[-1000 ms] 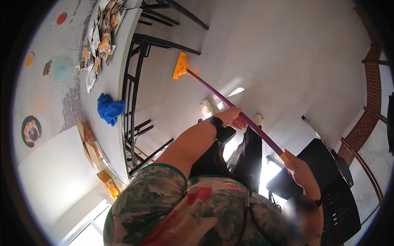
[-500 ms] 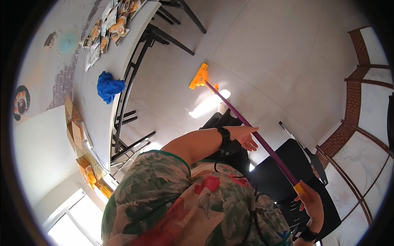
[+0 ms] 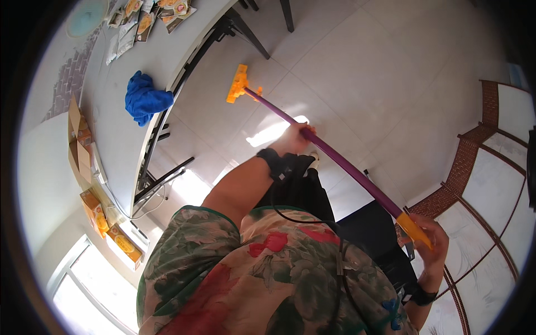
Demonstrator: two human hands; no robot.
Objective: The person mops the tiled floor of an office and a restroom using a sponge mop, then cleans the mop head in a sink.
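L hand (image 3: 296,138): wrapped rd purple mop pole (image 3: 354,172), approx mid-length
R hand (image 3: 436,244): clasping its orange end (image 3: 411,226)
Blue cloth (image 3: 145,99): at tbl (image 3: 120,148) edge

**Table (image 3: 118,148) on the left, folding screen (image 3: 481,172) on the right, mop (image 3: 352,171) slanting between**

So I'm standing here and the table is running along the person's left. Packets (image 3: 128,34) are lying at its far end, a cloth (image 3: 146,99) is sitting nearer, right at the floor-side edge. An open carton (image 3: 80,139) is standing along the wall side, with two smaller boxes (image 3: 124,245) sitting closer in, near the window (image 3: 92,290). The mop is stretching from the right hand (image 3: 427,240), past the left hand (image 3: 296,138), its head pointing ahead-left near the table legs. A chair (image 3: 371,230) is sitting on the right, before the screen.
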